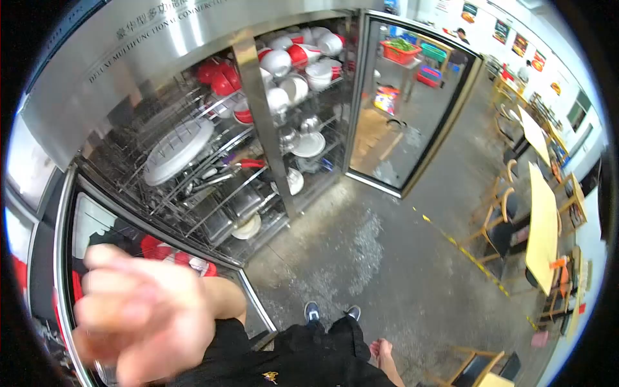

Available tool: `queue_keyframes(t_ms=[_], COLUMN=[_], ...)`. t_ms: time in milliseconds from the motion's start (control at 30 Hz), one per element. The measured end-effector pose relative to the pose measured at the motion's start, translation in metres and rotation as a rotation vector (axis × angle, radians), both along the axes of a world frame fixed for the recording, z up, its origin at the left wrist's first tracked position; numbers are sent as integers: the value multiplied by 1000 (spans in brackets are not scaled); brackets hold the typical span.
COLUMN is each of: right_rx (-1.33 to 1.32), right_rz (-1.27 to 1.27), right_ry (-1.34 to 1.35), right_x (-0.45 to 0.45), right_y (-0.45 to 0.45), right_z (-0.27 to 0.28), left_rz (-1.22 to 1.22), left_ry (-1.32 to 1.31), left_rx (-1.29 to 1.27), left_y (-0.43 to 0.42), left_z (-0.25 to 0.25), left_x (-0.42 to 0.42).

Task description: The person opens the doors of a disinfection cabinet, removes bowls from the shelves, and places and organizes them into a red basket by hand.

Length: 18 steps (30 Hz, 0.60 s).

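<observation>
My left hand (151,316) is raised close to the camera, blurred, with its fingers curled and nothing visible in them. Behind it stands the open left glass door (261,303) of a steel dish cabinet (248,84); I cannot tell whether the hand touches it. My right hand (382,349) hangs low beside my body, its fingers loosely curled and no object showing. On the cabinet's wire shelves sit red and white bowls (277,62), a long white oval platter (179,151), white plates (309,144) and metal trays (216,222).
The right glass door (412,109) of the cabinet stands open over the wet floor (361,245). Tables (540,226) and chairs (501,226) line the right side beside yellow floor tape (464,251). At the far back is another person (523,72).
</observation>
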State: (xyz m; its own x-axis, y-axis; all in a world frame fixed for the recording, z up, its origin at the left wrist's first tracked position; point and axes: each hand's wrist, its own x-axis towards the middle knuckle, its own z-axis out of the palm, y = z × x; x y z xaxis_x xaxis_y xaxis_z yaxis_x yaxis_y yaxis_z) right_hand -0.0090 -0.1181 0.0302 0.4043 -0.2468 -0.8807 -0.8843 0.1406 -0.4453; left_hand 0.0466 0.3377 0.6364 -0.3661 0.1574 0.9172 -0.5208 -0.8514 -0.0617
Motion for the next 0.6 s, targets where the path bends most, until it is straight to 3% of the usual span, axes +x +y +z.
queue_keyframes(t_ms=[33, 67, 100, 133, 167, 200, 300, 367, 467, 500, 533, 567, 600], right_rx=[-27, -8, -13, -21, -11, -30, -32, 47, 195, 186, 82, -29, -51], right_rz=[-8, 19, 46, 73, 105, 170, 359, 475, 596, 631, 579, 525, 562], right_ry=[24, 17, 13, 10, 6, 70, 95, 31, -47, -49, 38, 122, 114], right_x=[17, 34, 48, 64, 84, 102, 180, 236, 278, 328, 361, 378, 408], right_y=[5, 10, 11, 12, 16, 15, -11, -20, -29, -80, -49, 19, 17], right_z=[-8, -10, -11, -13, -18, -22, -44, -77, -132, -154, -107, -19, -25], left_rz=[40, 23, -9, -390, 58, -59, 6, 38, 178, 203, 235, 325, 354], left_ry=[-72, 92, 189, 358, 899, 1080, 1462, 1576, 1461, 1446, 1375, 1375, 1275], left_rx=[-134, -15, -218, -487, -311, -401, -364, -460, -536, -593, -597, -544, -546], left_y=[6, 22, 17, 17, 12, 7, 8, 11, 37, 44, 57, 74, 88], left_z=[-23, -52, -81, -136, -134, -166, -249, -256, -236, -219, -208, -199, -189], left_x=[23, 39, 67, 81, 94, 110, 119, 120, 137, 142, 150, 154, 163])
